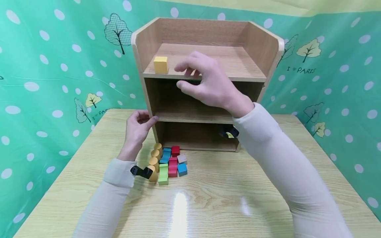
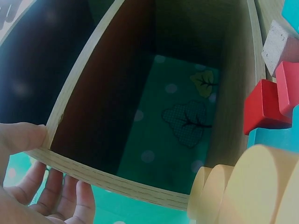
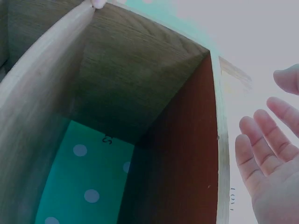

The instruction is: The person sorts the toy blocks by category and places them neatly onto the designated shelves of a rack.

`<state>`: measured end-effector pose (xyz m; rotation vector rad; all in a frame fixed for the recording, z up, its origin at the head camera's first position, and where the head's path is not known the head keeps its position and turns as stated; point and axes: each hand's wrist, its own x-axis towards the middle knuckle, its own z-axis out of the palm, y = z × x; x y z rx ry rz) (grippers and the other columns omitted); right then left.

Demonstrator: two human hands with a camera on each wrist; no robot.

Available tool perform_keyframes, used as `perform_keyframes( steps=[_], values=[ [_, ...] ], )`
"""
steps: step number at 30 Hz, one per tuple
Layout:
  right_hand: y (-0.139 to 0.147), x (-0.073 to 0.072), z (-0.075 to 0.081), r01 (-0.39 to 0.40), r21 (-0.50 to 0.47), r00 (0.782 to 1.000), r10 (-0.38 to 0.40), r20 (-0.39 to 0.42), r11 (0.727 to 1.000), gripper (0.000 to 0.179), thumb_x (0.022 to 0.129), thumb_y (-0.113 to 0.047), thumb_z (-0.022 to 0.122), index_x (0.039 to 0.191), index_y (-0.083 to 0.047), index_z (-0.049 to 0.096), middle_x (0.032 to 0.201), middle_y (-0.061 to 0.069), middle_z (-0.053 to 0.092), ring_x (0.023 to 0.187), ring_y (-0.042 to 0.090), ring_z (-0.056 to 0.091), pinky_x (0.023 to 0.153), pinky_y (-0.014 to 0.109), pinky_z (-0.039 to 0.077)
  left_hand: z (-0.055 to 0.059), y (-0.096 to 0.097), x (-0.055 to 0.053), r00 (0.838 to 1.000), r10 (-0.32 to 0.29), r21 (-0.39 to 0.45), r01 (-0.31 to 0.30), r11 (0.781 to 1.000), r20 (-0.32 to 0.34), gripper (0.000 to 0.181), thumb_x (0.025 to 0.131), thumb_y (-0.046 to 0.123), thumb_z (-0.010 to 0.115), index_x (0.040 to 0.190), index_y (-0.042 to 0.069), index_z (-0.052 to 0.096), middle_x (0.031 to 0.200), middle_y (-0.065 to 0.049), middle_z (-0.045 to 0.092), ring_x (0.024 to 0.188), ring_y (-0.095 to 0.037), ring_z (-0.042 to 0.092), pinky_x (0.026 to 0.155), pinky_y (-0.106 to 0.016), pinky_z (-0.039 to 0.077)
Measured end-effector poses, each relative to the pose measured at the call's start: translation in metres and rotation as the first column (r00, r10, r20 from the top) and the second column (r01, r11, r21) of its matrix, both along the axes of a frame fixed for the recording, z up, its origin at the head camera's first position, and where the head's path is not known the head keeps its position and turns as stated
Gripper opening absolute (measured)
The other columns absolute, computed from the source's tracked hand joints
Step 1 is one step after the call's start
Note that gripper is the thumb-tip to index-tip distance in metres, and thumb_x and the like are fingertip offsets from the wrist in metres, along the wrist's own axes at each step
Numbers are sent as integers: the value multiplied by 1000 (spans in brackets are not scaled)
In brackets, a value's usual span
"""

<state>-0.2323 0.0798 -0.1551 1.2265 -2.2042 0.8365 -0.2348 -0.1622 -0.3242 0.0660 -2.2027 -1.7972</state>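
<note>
A small wooden shelf unit (image 1: 205,33) stands on the table, with an open top and two lower compartments. One yellow cube (image 1: 161,65) sits on the top board near its left front corner. My right hand (image 1: 205,79) hovers in front of the top board, just right of the cube and apart from it, fingers loosely bent and holding nothing. Lower down, my left hand (image 1: 137,130) grips the unit's left side panel. Its thumb (image 2: 23,137) lies on the front edge, while the other fingers (image 2: 51,189) are on the outer side.
Below the left hand, several yellow cylinders (image 1: 153,162) stand in a row on the table (image 1: 220,198). Beside them lie green blocks (image 1: 163,175), red blocks (image 1: 173,167), blue blocks (image 1: 182,169) and a greyish block (image 1: 182,159). A patterned green cloth (image 1: 44,82) hangs behind.
</note>
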Motion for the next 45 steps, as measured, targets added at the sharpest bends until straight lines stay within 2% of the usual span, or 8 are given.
perform_keyframes(
  steps=[14, 19, 27, 31, 39, 45],
  values=[
    [6, 15, -31, -89, -4, 996, 88, -14, 996, 28, 84, -17, 71, 109, -6, 67, 103, 1, 61, 91, 12, 54, 79, 31, 46, -2, -1, -2, 1000, 23, 16, -23, 1000, -15, 37, 82, 22, 76, 109, 4, 57, 102, -5, 57, 94, -19, 54, 79, -23, 48],
    [8, 20, -42, -100, -3, 995, 100, 10, 995, 29, 84, -17, 72, 111, -7, 66, 106, 1, 60, 92, 12, 53, 79, 31, 47, -2, 0, -1, 1000, 23, 13, -23, 1000, -10, 38, 83, 22, 75, 111, 4, 57, 103, -6, 58, 94, -20, 53, 80, -24, 48],
    [11, 23, -63, -111, -19, 994, 112, 17, 994, 29, 82, -14, 73, 110, -8, 66, 106, -1, 60, 90, 12, 54, 78, 29, 47, -2, 1, 0, 1000, 19, 16, -19, 1000, -8, 38, 84, 23, 75, 111, 5, 57, 105, -6, 57, 96, -20, 53, 80, -24, 48],
    [14, 22, -75, -134, -30, 990, 135, 40, 991, 29, 82, -12, 73, 110, -7, 65, 106, 0, 60, 91, 13, 55, 80, 32, 49, -2, 1, 0, 1000, 17, 13, -17, 1000, -10, 38, 84, 23, 75, 112, 4, 57, 105, -7, 57, 96, -20, 52, 80, -24, 48],
    [21, 22, -100, -106, 10, 985, 104, 137, 994, 31, 84, -15, 72, 113, -7, 64, 108, 5, 60, 92, 16, 54, 80, 33, 49, -1, 1, -1, 1000, 12, 16, -12, 1000, -10, 39, 83, 24, 75, 112, 5, 57, 105, -7, 57, 97, -20, 53, 81, -24, 48],
    [23, 23, -116, -87, 26, 984, 82, 158, 996, 30, 84, -17, 71, 113, -10, 64, 107, -1, 60, 91, 15, 54, 77, 31, 48, -2, 1, -1, 1000, 20, 12, -20, 1000, -7, 39, 83, 24, 75, 112, 5, 57, 105, -6, 57, 96, -20, 53, 81, -24, 48]
  ],
)
